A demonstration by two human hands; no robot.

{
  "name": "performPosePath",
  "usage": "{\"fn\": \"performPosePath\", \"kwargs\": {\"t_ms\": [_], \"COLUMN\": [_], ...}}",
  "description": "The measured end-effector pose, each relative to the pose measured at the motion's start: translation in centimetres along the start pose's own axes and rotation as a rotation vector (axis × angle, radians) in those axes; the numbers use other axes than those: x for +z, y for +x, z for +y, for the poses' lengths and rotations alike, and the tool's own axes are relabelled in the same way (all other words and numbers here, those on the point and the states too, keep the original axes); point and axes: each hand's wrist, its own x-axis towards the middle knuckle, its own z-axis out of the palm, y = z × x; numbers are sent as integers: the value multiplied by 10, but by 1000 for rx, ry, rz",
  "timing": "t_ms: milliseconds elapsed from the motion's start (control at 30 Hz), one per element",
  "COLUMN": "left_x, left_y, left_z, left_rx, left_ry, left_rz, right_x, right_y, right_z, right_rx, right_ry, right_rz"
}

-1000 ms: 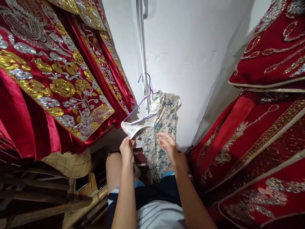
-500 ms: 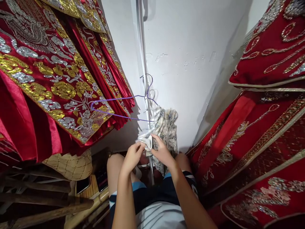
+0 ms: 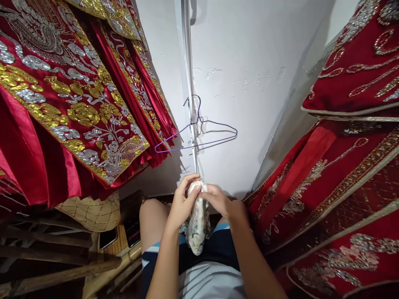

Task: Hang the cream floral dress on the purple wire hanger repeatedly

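A bunched floral garment (image 3: 198, 226), pale with a green pattern, hangs from my two hands over my lap. My left hand (image 3: 183, 197) has its fingers and thumb closed on the top edge of the cloth. My right hand (image 3: 218, 199) pinches the same gathered edge from the other side. Beyond my fingertips a thin purple wire hanger (image 3: 218, 144) hangs bare by its hook on a white upright pole (image 3: 186, 58), apart from the garment. How the lower part of the cloth is folded I cannot tell.
Red garments with gold and silver embroidery (image 3: 87, 116) hang at the left. More beaded red garments (image 3: 343, 166) fill the right side. A white wall (image 3: 249, 45) stands ahead. A phone (image 3: 108, 238) lies on a wooden surface at the lower left, by a quilted cushion (image 3: 99, 216).
The garment has come off the hanger and down toward my lap, gathered between both hands. The hanger has swung round and now hangs bare on the pole.
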Motion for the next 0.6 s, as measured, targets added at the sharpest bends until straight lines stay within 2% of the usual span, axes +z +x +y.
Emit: {"fn": "performPosePath", "kwargs": {"t_ms": [67, 100, 167, 233, 333, 400, 467, 600], "left_x": [-2, -5, -14, -29, -62, -86, -108, -141], "left_y": [-5, -9, -16, -21, -20, -14, -4, 18], "left_z": [-8, -13, -21, -27, -27, -20, -9, 12], "left_rx": [-45, -90, -192, -250, -258, -262, -251, -157], "left_ry": [9, 32, 128, 290, 542, 695, 881, 1204], "left_rz": [-81, -179, -413, -536, -489, -469, -459, -379], "right_x": [-3, -7, -19, -35, -59, -71, -77, -80], "right_y": [0, 0, 5, 14, 40, 62, 85, 111], "right_z": [-11, -20, -41, -63, -82, -80, -69, -43], "right_rx": [16, -5, -138, -345, -562, -618, -614, -416], "right_ry": [60, 46, -61, -208, -350, -385, -415, -583], "right_rz": [78, 84, 90, 179, 419, 497, 462, 209]}}
